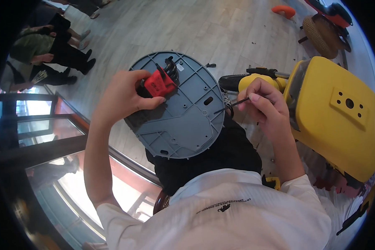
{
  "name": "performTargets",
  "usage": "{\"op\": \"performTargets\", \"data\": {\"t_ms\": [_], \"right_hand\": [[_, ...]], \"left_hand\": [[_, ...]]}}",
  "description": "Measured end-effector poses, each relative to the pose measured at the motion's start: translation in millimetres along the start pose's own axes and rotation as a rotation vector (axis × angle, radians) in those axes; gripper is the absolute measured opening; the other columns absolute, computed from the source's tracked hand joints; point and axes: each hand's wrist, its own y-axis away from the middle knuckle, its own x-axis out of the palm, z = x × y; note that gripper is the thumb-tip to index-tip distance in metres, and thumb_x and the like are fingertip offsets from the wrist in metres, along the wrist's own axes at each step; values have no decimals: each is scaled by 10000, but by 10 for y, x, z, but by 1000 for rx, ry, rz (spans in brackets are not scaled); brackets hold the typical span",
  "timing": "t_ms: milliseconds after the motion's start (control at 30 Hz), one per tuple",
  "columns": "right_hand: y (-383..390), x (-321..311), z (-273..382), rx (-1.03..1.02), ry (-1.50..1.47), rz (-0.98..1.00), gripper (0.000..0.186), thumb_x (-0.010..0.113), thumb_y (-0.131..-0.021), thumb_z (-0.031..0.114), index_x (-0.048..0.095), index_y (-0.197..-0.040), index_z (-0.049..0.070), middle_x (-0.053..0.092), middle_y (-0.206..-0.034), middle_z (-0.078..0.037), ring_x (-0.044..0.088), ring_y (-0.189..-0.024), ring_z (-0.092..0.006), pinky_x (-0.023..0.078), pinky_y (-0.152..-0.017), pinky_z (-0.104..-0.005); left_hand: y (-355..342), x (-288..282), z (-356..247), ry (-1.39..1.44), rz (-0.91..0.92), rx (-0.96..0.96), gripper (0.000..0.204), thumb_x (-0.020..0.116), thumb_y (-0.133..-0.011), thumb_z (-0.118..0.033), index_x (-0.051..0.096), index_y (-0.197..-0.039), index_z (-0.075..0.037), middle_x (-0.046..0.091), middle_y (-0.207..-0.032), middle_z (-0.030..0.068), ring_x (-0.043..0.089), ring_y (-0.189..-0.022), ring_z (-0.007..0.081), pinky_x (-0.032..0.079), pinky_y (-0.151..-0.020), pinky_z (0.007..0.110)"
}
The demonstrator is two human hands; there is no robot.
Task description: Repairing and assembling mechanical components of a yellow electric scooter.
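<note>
My left hand (124,93) is closed round a red hex key holder (158,84), thumb and fingers at its sides. Several black hex keys (171,67) stick out of the holder. Under it lies a round grey plastic disc (183,125) with raised ribs, resting over my lap. Pinched between the thumb and fingers of my right hand (268,106) is a single thin black hex key (234,106). Its far end points down-left over the right part of the disc, by a small round hole; whether it touches cannot be made out.
To my right stands a large yellow shell (321,104) with a raised mounting plate. A small black part (211,65) lies on the wooden floor (187,29) beyond the disc. A wicker seat (318,37) and an orange curved piece (283,11) are far right. People and framed glass panels line the left.
</note>
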Motion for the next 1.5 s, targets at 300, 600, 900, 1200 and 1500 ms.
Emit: {"op": "performTargets", "data": {"t_ms": [300,600,900,1200,1500], "right_hand": [[94,-106,8,-25,-88,20,123,551,-1037,150,561,-965,51,713,-955,-92,412,-577,0,340,-559,-176],[271,272,197,-61,-63,192,170,606,-1000,122,539,-873,30,686,-956,-138,631,-851,-152,518,-825,-304],[369,545,124,-140,15,209,134,594,-1004,56,539,-892,8,699,-981,-147,633,-857,-133,505,-806,-279],[405,679,37,-206,156,303,81,608,-968,-26,569,-902,-1,711,-996,-122,592,-758,-49,429,-643,-209],[352,755,-42,-136,189,339,102,602,-980,13,573,-883,0,727,-935,-83,512,-684,-5,422,-612,-196]], "left_hand": [[658,281,-242,308,-587,-174,292,790,-907,-264,649,-1011,-30,418,-718,-40,399,-631,87,309,-582,267],[1364,957,-819,1831,-44,-225,113,600,-982,-50,525,-1037,14,540,-1117,155,519,-744,106,427,-633,230],[1350,1104,-856,2015,-244,-389,158,503,-1117,-187,516,-1148,-32,664,-997,113,433,-555,36,348,-507,178],[1337,1134,-868,1841,-293,-303,303,445,-1140,-372,501,-1099,-76,332,-608,-52,264,-523,45,211,-485,229],[1352,1135,-802,1880,-46,-70,295,421,-1144,-363,449,-1128,-69,315,-660,-55,224,-560,53,189,-514,236]]}}
